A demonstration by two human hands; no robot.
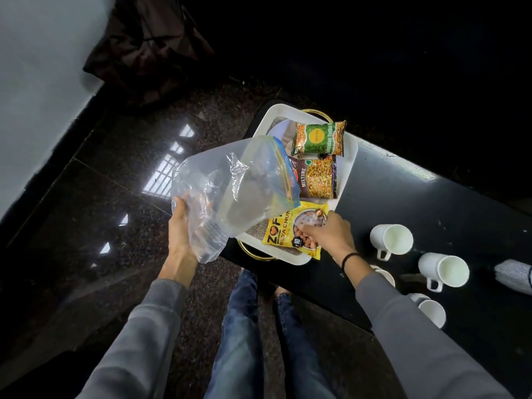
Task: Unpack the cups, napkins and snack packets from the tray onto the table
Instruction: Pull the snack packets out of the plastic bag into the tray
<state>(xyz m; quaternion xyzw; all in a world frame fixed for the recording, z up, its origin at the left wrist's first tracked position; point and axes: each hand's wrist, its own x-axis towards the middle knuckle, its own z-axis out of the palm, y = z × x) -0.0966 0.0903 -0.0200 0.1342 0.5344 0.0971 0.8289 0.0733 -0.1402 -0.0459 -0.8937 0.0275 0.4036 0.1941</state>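
Near, on the smooth black table (403, 203): round white cups (391, 239) with handles. Left hand (181, 226) closed on a crinkly clear plastic bag (230, 194); right hand (328, 234) pinching a shiny yellow snack packet (285, 234) on the white tray (349, 156). Farther back in the tray: a brown packet (315, 177), then a green packet (318, 138).

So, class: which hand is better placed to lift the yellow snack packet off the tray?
Right. The right hand already rests on the yellow packet, while the left hand is busy holding the clear plastic bag.
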